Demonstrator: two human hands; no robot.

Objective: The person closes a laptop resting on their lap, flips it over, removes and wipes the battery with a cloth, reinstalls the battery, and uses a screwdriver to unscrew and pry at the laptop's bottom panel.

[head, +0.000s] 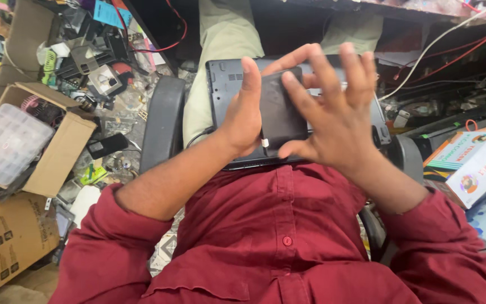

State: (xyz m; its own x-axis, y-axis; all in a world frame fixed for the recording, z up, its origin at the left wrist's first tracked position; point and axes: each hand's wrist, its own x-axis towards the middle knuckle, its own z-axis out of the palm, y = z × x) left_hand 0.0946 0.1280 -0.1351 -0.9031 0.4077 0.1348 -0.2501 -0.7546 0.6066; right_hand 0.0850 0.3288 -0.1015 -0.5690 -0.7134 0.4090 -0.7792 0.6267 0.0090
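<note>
The person sat with an upturned black laptop (pixel 226 84) lying across the lap. Both hands met over it, on a flat black rectangular pack (pixel 279 112) held just above the laptop's underside. The left hand (pixel 246 115) gripped the pack's left edge, thumb underneath and fingers curled around it. The right hand (pixel 338 118) lay on the pack's right side with its fingers spread, the index finger pressing on the pack's face.

Well to the left of the laptop, an open cardboard box (pixel 57 146) held a clear plastic compartment case (pixel 7 143) and a pink ribbed part (pixel 29 103); the case's contents were too blurred to tell. To the laptop's right lay a white printed carton (pixel 473 169), closed.
</note>
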